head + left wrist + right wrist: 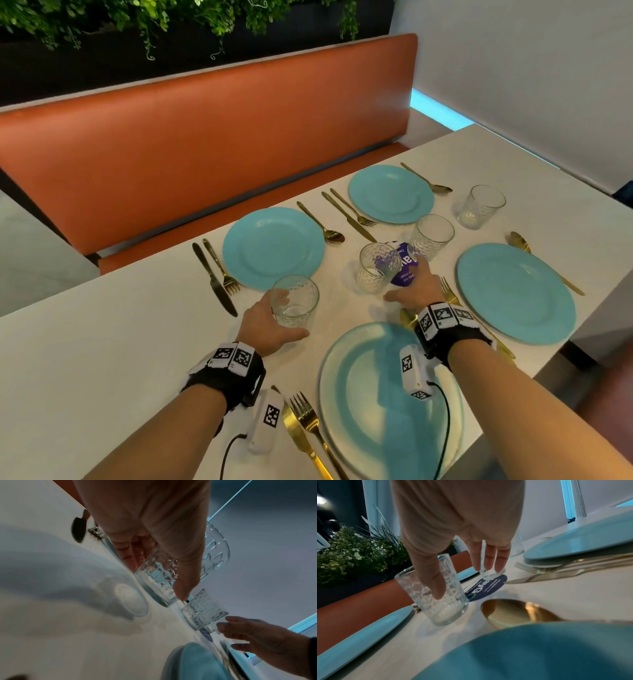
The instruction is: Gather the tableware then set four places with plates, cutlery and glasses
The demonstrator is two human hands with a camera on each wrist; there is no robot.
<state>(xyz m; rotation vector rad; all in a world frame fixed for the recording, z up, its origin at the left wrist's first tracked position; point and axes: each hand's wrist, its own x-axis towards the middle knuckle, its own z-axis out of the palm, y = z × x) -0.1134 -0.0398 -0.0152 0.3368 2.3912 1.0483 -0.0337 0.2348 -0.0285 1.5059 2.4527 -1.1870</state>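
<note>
My left hand grips a patterned glass between thumb and fingers, near the fork of the far-left teal plate; in the left wrist view that hand holds the glass just off the white table. My right hand reaches with straight fingers between two standing glasses. Its thumb lies beside the nearer glass and holds nothing. A fourth glass stands further right. Teal plates sit near me, at the right and at the back, each with gold cutlery.
A round purple sticker lies under my right hand. A gold spoon rests beside the near plate. An orange bench runs along the table's far side, with plants above it. A white wall stands to the right.
</note>
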